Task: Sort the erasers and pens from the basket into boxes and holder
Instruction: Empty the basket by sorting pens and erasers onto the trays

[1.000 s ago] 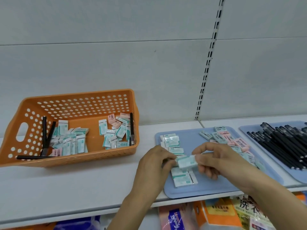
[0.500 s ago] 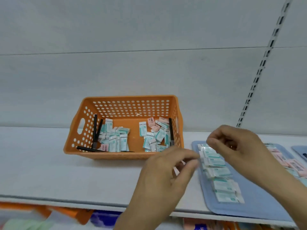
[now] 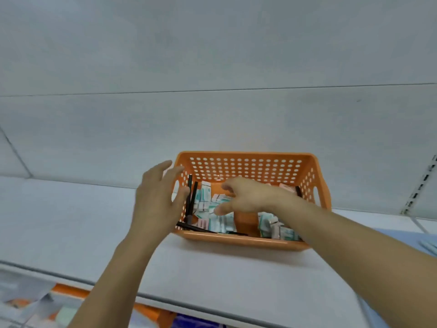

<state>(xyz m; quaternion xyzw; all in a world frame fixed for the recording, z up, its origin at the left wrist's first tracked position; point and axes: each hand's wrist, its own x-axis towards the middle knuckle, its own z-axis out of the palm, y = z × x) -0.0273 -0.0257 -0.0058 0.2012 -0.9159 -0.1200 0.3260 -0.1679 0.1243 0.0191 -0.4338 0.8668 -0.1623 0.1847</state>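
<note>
Eraser from a moment ago gone from both hands; right hand [image 3: 246,197] now inside orange basket [image 3: 248,242] over erasers [image 3: 212,209], fingers spread, empty; left hand [image 3: 156,200] open beside basket wall, ready for next pick

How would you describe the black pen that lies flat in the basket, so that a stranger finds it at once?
Look at the orange basket on the white shelf. At its front left corner, one black pen lies flat along the near wall. The two other pens there lean upright against the left wall.
</note>
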